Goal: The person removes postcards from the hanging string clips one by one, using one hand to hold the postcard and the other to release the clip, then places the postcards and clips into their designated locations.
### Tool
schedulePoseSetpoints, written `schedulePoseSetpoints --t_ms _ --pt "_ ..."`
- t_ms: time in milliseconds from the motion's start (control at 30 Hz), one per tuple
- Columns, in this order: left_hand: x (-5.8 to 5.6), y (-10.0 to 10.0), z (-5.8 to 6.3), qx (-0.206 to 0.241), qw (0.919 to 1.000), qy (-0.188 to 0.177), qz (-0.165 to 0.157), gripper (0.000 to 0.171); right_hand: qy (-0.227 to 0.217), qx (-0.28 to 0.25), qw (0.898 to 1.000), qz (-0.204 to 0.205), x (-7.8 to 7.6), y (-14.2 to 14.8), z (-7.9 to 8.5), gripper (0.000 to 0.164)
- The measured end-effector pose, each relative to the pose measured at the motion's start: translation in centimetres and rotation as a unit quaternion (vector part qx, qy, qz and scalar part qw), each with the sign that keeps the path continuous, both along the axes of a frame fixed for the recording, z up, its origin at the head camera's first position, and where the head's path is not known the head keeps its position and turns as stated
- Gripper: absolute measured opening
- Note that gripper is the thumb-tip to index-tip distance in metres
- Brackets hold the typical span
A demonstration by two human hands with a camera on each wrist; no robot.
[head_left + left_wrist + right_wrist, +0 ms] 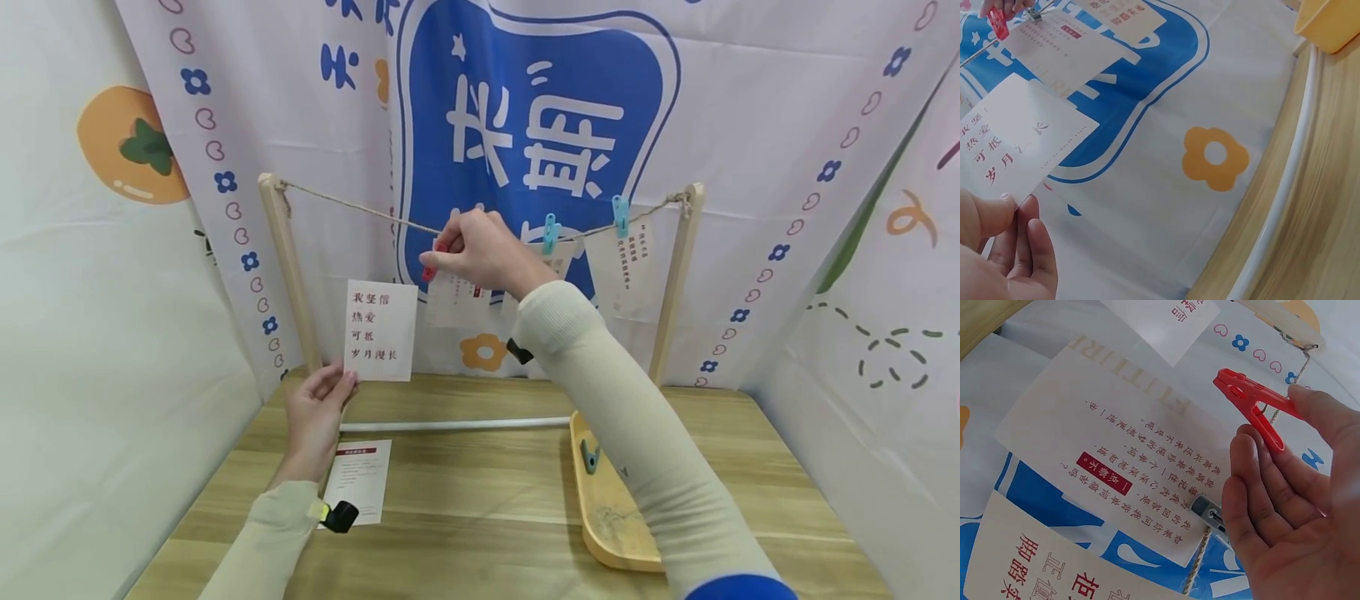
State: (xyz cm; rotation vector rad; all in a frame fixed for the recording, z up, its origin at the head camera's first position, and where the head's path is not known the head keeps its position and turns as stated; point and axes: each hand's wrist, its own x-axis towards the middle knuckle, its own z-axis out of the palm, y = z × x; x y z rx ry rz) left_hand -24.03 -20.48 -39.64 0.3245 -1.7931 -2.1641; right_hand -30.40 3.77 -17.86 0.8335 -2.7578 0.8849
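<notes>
Between thumb and fingers, my left hand (317, 417) pinches the lower left corner of a white card (380, 333) with red characters, upright below the string. Up by the twine line (360, 208), my right hand (483, 250) holds a red clothespin (1250, 403) by its handles, thumb on one side and fingers on the other. Just beside it hangs a printed card (1116, 456) with a red label, held to the twine by a grey clothespin (1210, 515). In the head view the right hand hides that clip.
Two more cards hang to the right under blue clothespins (551, 233). Wooden posts (288, 267) carry the twine, with a white rod (457, 425) along the base. A yellow tray (592, 525) with a green clothespin (590, 457) stands at right; another card (360, 492) lies at left.
</notes>
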Motion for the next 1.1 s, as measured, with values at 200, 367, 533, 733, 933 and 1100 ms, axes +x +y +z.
schedulePoseSetpoints --t_ms 200,367,533,733,933,1100 --pt "0.4 -0.1 -0.5 0.006 1.0 0.002 0.001 0.04 -0.004 -0.01 1.0 0.012 0.0 0.5 -0.7 0.023" --pt "0.4 0.0 -0.9 0.013 0.9999 -0.008 0.006 0.036 -0.001 -0.013 1.0 0.021 -0.1 1.0 -1.2 0.021" --pt "0.7 0.1 -1.0 0.01 0.9999 -0.011 0.001 0.035 -0.006 -0.011 1.0 0.022 -0.2 1.4 -1.4 0.02" --pt "1.1 0.2 -1.1 0.006 0.9999 -0.015 -0.006 0.036 -0.004 -0.01 1.0 0.027 -0.1 1.7 -1.8 0.02" --pt "1.5 0.2 -1.4 -0.002 0.9996 -0.024 -0.01 0.037 0.005 -0.002 1.0 0.022 0.0 2.0 -2.2 0.02" --pt "1.6 0.2 -1.8 0.004 0.9996 -0.028 -0.01 0.037 0.008 0.006 0.999 0.03 0.1 2.2 -2.5 0.018"
